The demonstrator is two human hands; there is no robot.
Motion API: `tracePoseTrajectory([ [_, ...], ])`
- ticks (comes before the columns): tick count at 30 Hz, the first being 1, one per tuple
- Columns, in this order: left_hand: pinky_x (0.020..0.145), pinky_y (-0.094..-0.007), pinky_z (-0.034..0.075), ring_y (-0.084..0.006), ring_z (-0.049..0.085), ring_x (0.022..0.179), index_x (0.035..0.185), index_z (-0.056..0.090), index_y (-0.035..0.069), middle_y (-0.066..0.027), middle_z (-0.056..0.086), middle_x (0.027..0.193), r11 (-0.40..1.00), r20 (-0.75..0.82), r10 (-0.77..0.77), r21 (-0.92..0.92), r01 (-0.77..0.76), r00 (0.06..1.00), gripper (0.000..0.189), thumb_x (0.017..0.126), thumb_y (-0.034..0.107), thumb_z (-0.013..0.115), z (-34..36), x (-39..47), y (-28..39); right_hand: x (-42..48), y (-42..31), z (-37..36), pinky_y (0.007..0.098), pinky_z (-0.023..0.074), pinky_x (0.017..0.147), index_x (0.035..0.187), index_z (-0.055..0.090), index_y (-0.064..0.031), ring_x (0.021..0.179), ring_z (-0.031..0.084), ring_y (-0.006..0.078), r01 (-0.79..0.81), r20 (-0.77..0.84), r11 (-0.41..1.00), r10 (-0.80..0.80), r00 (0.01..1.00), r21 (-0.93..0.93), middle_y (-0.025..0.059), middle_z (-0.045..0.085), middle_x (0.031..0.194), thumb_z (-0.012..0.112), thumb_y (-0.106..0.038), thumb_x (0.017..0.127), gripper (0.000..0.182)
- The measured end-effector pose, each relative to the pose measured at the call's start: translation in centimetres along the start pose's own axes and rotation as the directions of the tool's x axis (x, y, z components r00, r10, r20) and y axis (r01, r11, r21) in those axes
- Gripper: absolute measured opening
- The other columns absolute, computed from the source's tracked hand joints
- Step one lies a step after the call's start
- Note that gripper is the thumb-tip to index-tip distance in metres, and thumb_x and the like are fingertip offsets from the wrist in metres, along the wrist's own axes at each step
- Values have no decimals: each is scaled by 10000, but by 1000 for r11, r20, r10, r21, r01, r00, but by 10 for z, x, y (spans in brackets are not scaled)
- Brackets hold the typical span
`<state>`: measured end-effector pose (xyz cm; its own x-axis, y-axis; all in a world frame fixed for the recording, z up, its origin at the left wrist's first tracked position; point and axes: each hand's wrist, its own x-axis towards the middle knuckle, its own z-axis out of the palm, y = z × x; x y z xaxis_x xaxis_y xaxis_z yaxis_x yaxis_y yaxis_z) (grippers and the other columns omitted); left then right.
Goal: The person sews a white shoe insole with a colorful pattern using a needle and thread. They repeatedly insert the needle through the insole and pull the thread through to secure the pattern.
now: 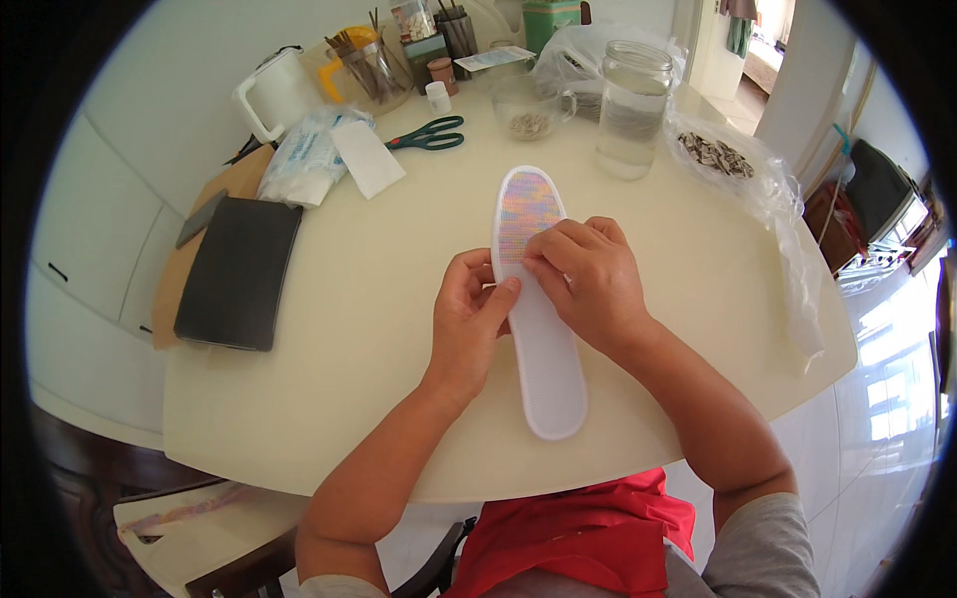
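Note:
A white shoe insole (549, 374) with a white bound edge lies lengthwise before me, its toe end pointing away. Multicoloured pastel stitching (526, 213) covers the toe part; the rest is plain white. My left hand (475, 310) grips the insole's left edge, thumb on top and fingers at the side and beneath. My right hand (587, 276) is over the right edge at the lower border of the stitching, thumb and forefinger pinched together. Whether a needle or thread is between those fingertips cannot be seen.
Green-handled scissors (428, 136), a glass jar of water (634, 112) and a glass cup (529, 112) stand or lie beyond the insole. A dark flat case (239, 273) is at left, near a plastic packet (310, 153). Sunflower seeds (715, 155) lie in a clear bag at right.

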<state>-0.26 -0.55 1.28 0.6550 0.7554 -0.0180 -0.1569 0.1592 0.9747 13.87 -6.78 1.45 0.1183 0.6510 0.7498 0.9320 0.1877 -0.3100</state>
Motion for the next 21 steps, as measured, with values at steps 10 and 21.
tracePoseTrajectory([
  [10,797,-357,502,-155,564,945,1162,418,79,-53,554,1039,959,-23,-95,-269,85,995,282,900,110,517,-5,5,0,1,18,-6,234,407,654,1084,537,-5,726,485,88,-663,368,453,579,727,596,26,577,870,501,-146,895,238],
  [21,858,-370,494,-165,549,1008,1121,434,99,-48,537,1099,950,131,-74,-291,110,989,273,874,86,551,-4,2,-2,-3,6,-5,286,512,693,1097,560,10,801,597,145,-707,803,-380,281,526,596,90,612,962,535,-183,860,306],
])
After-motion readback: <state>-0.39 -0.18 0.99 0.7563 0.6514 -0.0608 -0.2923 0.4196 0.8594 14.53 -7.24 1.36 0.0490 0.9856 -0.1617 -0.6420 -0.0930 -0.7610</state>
